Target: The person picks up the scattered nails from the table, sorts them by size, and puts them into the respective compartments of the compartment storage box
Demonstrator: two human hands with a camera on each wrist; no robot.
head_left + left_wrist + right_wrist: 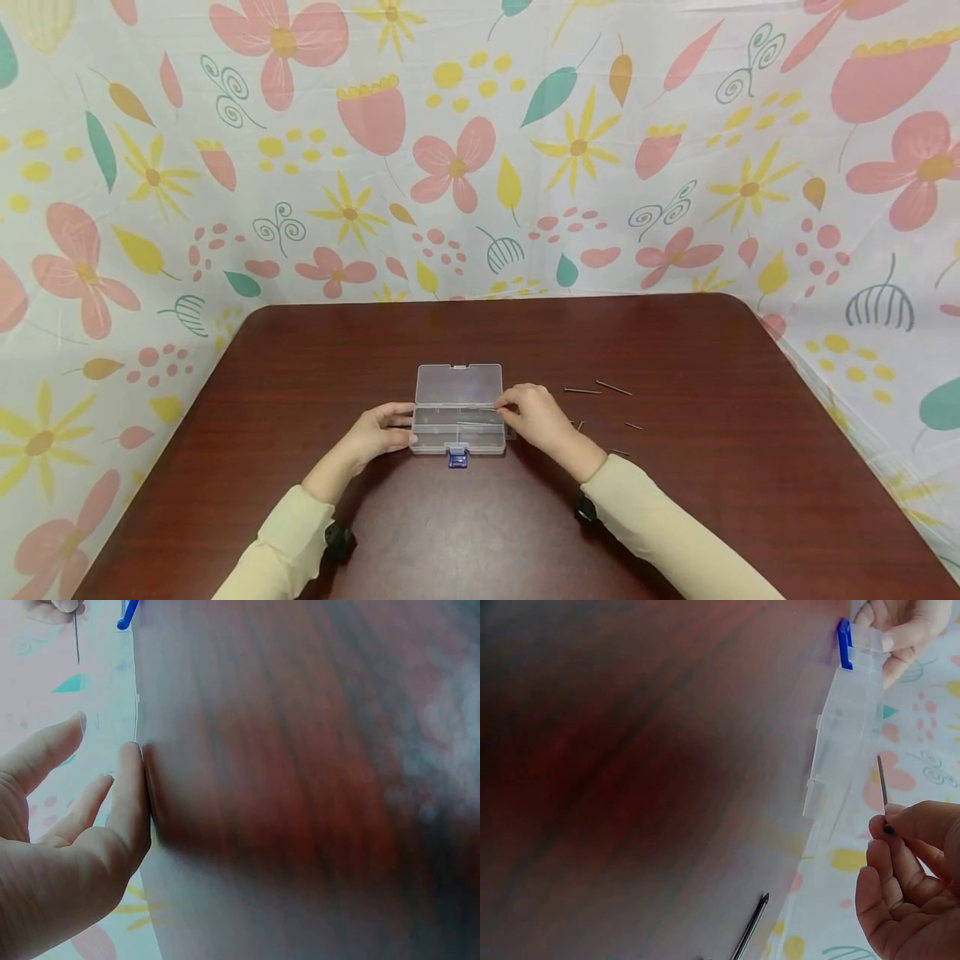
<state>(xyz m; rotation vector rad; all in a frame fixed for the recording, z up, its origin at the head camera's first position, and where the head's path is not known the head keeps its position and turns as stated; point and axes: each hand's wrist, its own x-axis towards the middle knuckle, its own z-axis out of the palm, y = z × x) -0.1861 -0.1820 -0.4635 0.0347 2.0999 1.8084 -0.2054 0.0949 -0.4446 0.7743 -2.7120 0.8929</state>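
A clear plastic divided box (431, 444) stands on the table with its lid (459, 385) raised at the back and a blue latch (457, 457) in front. My left hand (367, 435) rests against the box's left end, fingers fairly straight and thumb near the front corner. Between thumb and fingertip, my right hand (536, 417) pinches a thin dark nail (883, 784) by its head end. That nail points left over the right part of the box. Inside a right-hand compartment lies another nail (480, 423).
Two longer nails (582, 391) lie on the dark wooden table (465, 533) behind and right of my right hand. Smaller nails (634, 426) lie nearer, beside brass-coloured pieces (579, 426) partly hidden by my wrist. A floral cloth (457, 167) hangs behind the table.
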